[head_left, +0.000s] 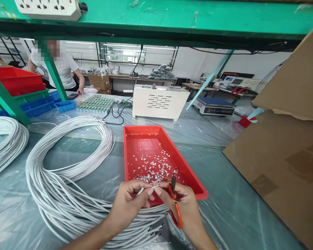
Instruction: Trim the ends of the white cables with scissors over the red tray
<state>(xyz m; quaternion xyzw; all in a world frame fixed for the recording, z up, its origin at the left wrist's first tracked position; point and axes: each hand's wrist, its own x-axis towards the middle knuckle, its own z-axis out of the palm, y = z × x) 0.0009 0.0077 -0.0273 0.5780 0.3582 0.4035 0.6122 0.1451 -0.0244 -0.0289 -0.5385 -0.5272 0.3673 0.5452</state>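
Between both hands, over the near end of a red tray, is the end of a white cable. My left hand pinches it between thumb and fingers. My right hand has its thumb and forefinger at the same cable end, while orange-handled cutters rest in its palm, dark jaws pointing up. Small white and silvery scraps lie scattered in the tray. A large coil of white cables spreads from the left to beneath my hands, with many cut ends close to me.
A second cable coil lies far left. Behind the tray stands a cream-coloured machine, with a weighing scale to its right. Cardboard walls off the right side. A green shelf beam crosses overhead. Another person is across the table.
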